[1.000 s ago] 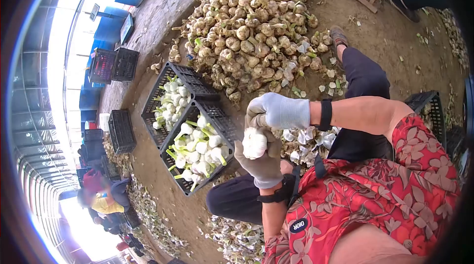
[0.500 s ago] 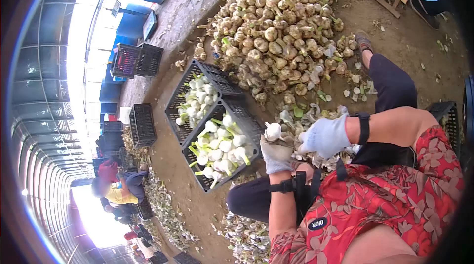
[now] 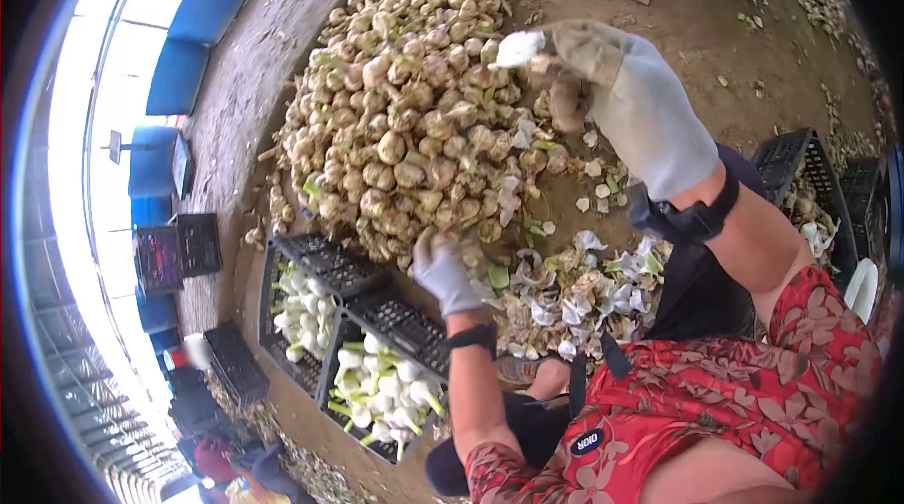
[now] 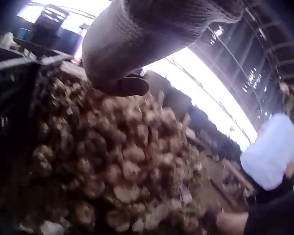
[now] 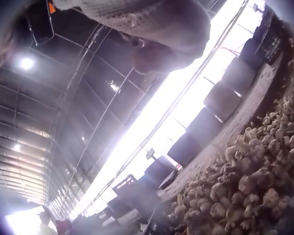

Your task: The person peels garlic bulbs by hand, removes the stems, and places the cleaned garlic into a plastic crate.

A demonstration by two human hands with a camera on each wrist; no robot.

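Left hand (image 3: 444, 274), white-gloved, has moved nearer, to the edge of the heap of round brown garlic bulbs (image 3: 405, 118), grip unclear; raised right hand (image 3: 626, 104) pinches a blurred white object (image 3: 521, 49).

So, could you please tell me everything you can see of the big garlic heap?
The heap is a broad, loose mound of tan, dirty-looking, unpeeled bulbs, with a few green bits among them. It lies on the brown floor, with loose peelings beside it and two black crates close to its edge. The left hand is at its near edge; whether it touches a bulb is unclear.
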